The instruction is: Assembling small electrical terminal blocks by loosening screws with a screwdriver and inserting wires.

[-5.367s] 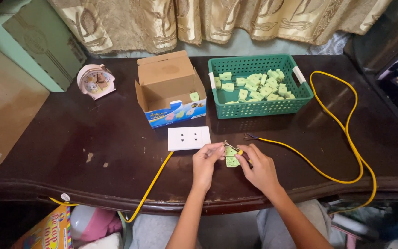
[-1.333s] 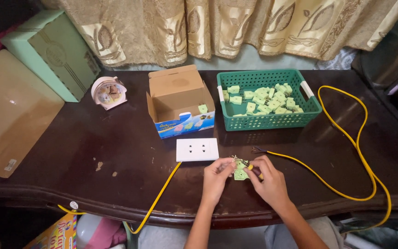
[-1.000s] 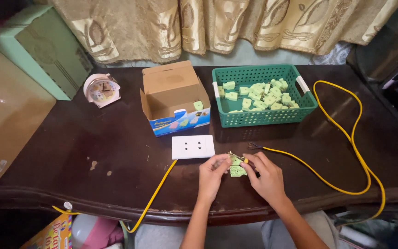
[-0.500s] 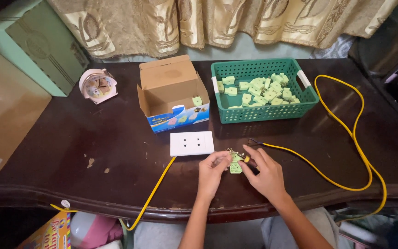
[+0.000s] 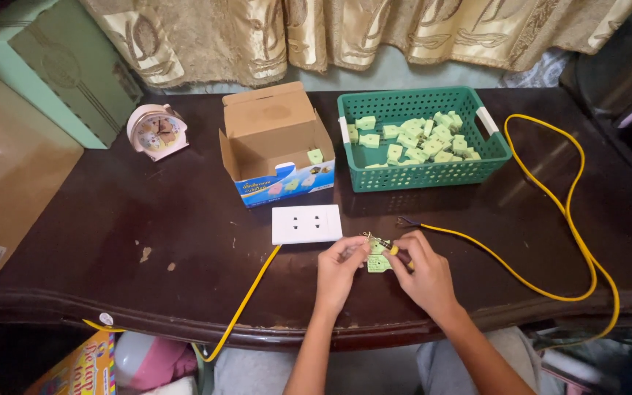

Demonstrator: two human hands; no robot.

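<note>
Together, the left hand [image 5: 339, 269] and right hand [image 5: 423, 274] pinch a small green socket piece [image 5: 378, 262] just above the tabletop [image 5: 184, 234], near a white outlet plate [image 5: 306, 224] and yellow cable [image 5: 550, 219].

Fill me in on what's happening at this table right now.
A person seated at a dark wooden table holds a small light-green part between the left hand and the right hand. The right hand also grips a small yellow-handled tool set against the part. A white outlet plate lies just beyond, with a yellow cable looping right. Behind sit a green basket of similar parts and an open cardboard box.
</note>
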